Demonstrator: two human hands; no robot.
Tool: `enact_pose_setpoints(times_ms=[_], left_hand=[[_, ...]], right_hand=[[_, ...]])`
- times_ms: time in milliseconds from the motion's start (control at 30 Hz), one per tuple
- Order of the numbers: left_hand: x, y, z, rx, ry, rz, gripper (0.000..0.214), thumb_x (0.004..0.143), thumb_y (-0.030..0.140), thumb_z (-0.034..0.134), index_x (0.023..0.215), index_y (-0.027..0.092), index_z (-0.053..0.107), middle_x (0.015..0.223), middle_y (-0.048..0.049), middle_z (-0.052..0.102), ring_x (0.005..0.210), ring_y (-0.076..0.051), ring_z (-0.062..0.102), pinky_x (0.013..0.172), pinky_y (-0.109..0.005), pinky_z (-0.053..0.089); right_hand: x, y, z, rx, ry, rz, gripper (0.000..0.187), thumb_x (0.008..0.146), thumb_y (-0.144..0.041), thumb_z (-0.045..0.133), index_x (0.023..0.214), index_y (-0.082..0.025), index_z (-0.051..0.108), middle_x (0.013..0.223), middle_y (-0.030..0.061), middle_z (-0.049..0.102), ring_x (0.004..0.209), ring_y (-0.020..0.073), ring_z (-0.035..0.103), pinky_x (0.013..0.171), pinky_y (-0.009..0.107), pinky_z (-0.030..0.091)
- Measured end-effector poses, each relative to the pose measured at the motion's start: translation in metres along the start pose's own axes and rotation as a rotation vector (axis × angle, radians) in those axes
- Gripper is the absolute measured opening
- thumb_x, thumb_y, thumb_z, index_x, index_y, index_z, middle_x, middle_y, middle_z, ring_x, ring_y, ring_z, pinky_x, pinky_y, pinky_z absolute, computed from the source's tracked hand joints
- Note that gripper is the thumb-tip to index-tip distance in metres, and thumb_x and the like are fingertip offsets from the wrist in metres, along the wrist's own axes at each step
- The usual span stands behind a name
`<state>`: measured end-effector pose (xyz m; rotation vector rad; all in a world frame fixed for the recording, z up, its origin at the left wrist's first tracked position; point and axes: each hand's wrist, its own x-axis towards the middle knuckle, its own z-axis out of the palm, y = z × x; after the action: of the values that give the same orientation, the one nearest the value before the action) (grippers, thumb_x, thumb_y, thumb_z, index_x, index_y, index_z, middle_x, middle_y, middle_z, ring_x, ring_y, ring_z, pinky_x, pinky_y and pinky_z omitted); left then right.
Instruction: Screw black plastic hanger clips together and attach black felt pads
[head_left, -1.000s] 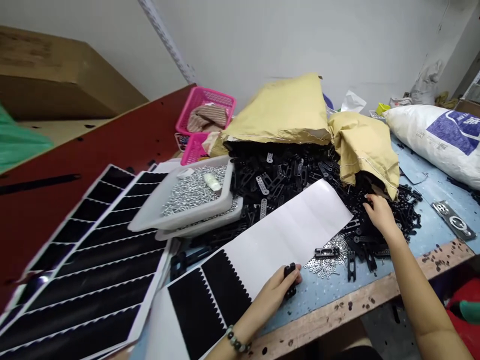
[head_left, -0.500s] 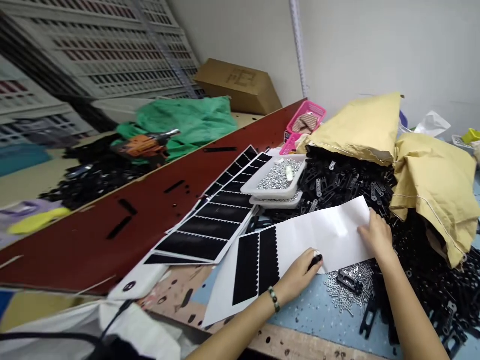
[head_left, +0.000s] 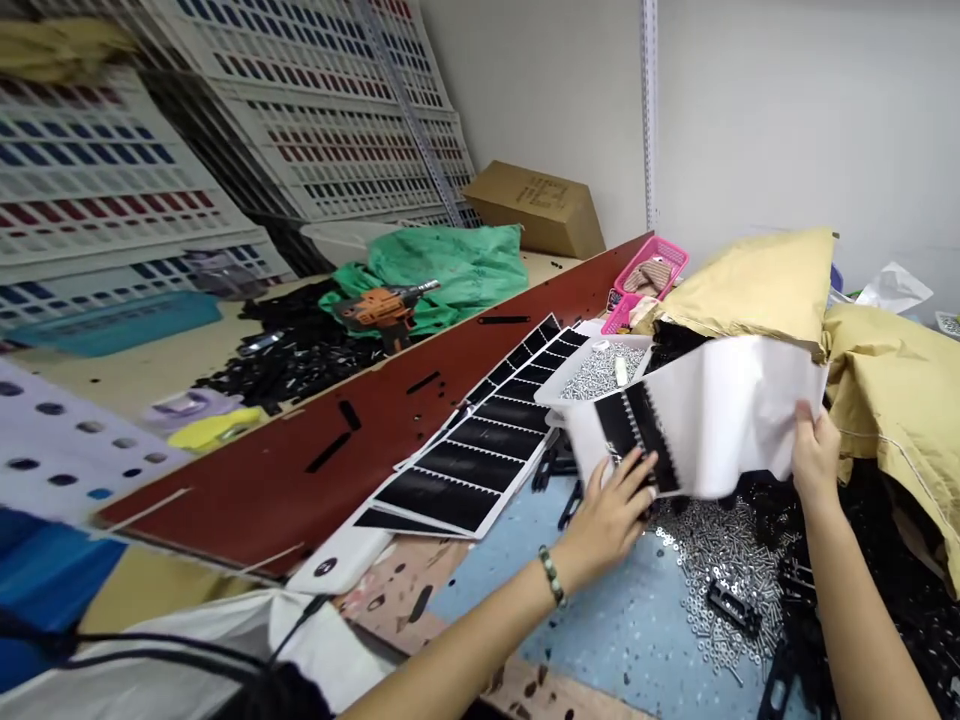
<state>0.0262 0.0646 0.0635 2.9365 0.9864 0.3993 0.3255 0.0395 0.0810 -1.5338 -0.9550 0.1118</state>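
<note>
Both my hands hold a white backing sheet (head_left: pixel 720 410) with two black scalloped strips at its left end, lifted off the blue table (head_left: pixel 600 620). My left hand (head_left: pixel 611 510) grips its lower left corner, fingers closed on the edge. My right hand (head_left: pixel 814 450) pinches the right edge. Under the sheet lies a heap of small silver screws and washers (head_left: pixel 712 560) with black plastic parts (head_left: pixel 731 605) among them. A white tray of screws (head_left: pixel 592 375) stands just behind the sheet.
A stack of sheets with black strips (head_left: pixel 480 450) lies to the left on a long red board (head_left: pixel 300 450). Yellow sacks (head_left: pixel 757 280) spill black parts at the right. Farther left are an orange drill (head_left: pixel 382 305), green cloth, a pink basket (head_left: pixel 649 275) and stacked crates.
The sheet lay flat on the table; now both hands have lifted it and swung it up. My view has turned left, and the screws beneath are uncovered.
</note>
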Motion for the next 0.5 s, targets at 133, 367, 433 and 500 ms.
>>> enact_pose_setpoints(times_ms=[133, 367, 433, 500], left_hand=[[0.055, -0.027, -0.024, 0.064, 0.087, -0.042, 0.022, 0.089, 0.021, 0.044, 0.104, 0.017, 0.060, 0.146, -0.0134, 0.037, 0.137, -0.032, 0.028, 0.111, -0.060, 0.011], [0.107, -0.019, 0.021, -0.176, -0.006, 0.049, 0.026, 0.086, 0.029, 0.051, 0.110, 0.021, 0.059, 0.117, -0.0111, 0.062, 0.119, -0.029, 0.050, 0.113, -0.056, 0.008], [0.117, -0.011, 0.033, -0.237, -0.015, 0.041, 0.026, 0.086, 0.029, 0.052, 0.110, 0.020, 0.058, 0.113, -0.0106, 0.063, 0.115, -0.028, 0.052, 0.112, -0.055, 0.011], [0.125, -0.004, 0.037, -0.293, -0.017, 0.025, 0.026, 0.087, 0.028, 0.051, 0.111, 0.019, 0.057, 0.111, -0.0102, 0.062, 0.115, -0.027, 0.050, 0.110, -0.054, 0.015]], right_hand=[[0.044, -0.004, 0.029, -0.120, 0.144, 0.036, 0.038, 0.090, -0.041, 0.034, 0.095, -0.014, 0.059, 0.089, 0.0148, 0.066, 0.083, 0.0268, 0.060, 0.072, 0.035, 0.045], [0.036, -0.015, 0.003, -0.526, 0.250, -0.271, 0.057, 0.083, -0.025, 0.048, 0.135, -0.006, 0.036, 0.141, 0.0238, 0.035, 0.131, 0.0328, 0.031, 0.105, 0.049, 0.029], [0.011, -0.025, -0.011, -0.588, 0.084, -0.445, 0.049, 0.087, -0.024, 0.044, 0.135, -0.011, 0.041, 0.137, 0.0186, 0.042, 0.130, 0.0288, 0.034, 0.106, 0.046, 0.029], [-0.016, -0.029, -0.020, -0.603, -0.247, -0.554, 0.041, 0.089, -0.023, 0.043, 0.129, -0.019, 0.049, 0.127, 0.0123, 0.053, 0.120, 0.0242, 0.046, 0.103, 0.040, 0.036]])
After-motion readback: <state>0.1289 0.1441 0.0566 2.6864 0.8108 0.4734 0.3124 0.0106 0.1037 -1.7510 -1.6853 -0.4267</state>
